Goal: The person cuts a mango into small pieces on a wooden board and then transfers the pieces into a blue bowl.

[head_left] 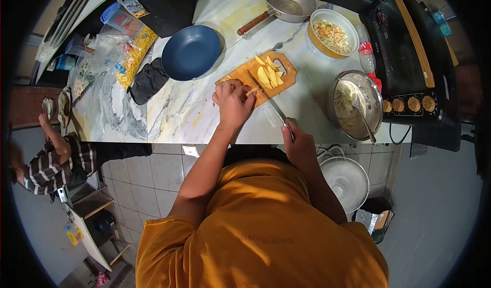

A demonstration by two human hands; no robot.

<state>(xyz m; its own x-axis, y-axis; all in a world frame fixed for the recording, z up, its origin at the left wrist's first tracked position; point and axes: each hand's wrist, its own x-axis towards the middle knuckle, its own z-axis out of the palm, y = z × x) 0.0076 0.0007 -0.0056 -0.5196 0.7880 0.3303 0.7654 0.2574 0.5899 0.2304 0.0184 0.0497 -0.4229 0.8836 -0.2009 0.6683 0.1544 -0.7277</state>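
Pale slices (264,76) are carried on the cutting board (239,74), near the worktop's (179,119) front edge. The knife (268,100) is gripped by the right hand (299,144); what is covered by the curled left hand (235,103) cannot be told. Its fingertips are best tucked clear of the knife.

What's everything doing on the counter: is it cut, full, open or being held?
Right hand: closed on the knife handle
Left hand: over the board, fingers bent; grip unclear
Knife: held, blade across the board
Yellow wedges: cut, lying loose
Cutting board: flat, partly covered
Blue pan: uncovered
Vegetable bowl: uncovered, shredded pieces inside
Metal bowl: uncovered, pale mixture inside
Spoon: leaning in metal bowl
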